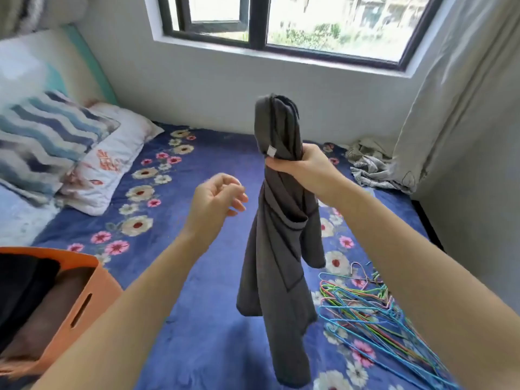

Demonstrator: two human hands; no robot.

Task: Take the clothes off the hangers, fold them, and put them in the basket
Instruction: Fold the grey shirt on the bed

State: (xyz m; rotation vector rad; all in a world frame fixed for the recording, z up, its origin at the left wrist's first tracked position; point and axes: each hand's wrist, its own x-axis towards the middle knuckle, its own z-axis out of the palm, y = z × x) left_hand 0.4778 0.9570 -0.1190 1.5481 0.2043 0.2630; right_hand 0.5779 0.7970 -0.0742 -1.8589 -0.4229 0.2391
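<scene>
near, lower left: orange basket (107, 288), with dark cloth (22, 291) already inside. near, lower right: a pile of coloured wire hangers (374, 313) lying loose on the blue flowered bedspread (213, 305).

mid: grey top (278, 249) hangs in the air over the bedspread, clear of it as far as i can tell. its long axis is vertical. the right hand (306, 170) is clenched round it near the upper end, cloth bunched in the fist. a short stub with a white label stands above the fist and the rest drapes straight down. no hanger shows in the top, so i judge it is already off.

left hand (213, 201) is level with the fist, to the left of the top and apart from it. its fingers are loosely curled and hold nothing; its outline is slightly blurred.

relation that matters: the top lies just right of the free left hand, and the basket is down and left of both hands. judgement: folding comes next, so the left hand would need a second hold on the hanging cloth.

far: pillows (107, 164) at left, crumpled pale cloth (371, 167) by the curtain (450, 108), window (281, 21) behind.
</scene>
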